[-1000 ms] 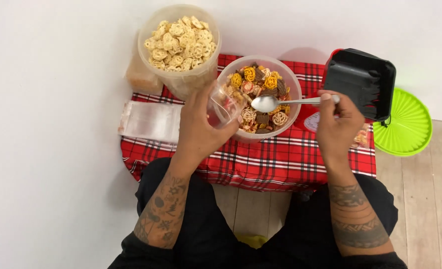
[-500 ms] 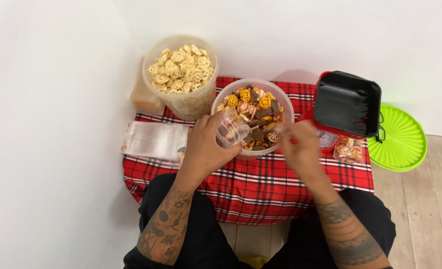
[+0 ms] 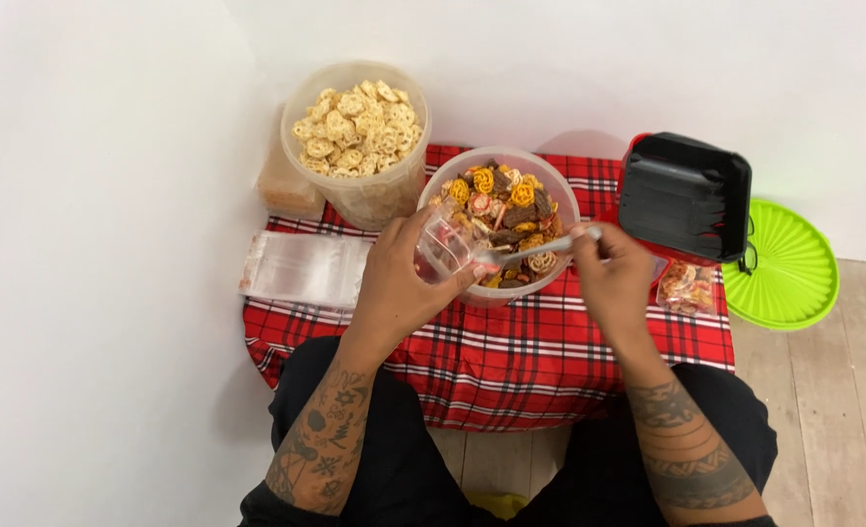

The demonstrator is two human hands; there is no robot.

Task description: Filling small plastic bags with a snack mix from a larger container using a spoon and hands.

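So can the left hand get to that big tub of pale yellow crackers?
Probably yes. The tub of crackers stands open just beyond the left hand with nothing between them, but that hand is busy holding a small clear bag.

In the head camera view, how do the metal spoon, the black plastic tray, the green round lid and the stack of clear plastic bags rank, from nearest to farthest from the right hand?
1. Metal spoon: held in the right hand, over the mixed snacks.
2. Black plastic tray: just beyond, up and right.
3. Green round lid: far right, on the floor.
4. Stack of clear plastic bags: far left, past the left hand.
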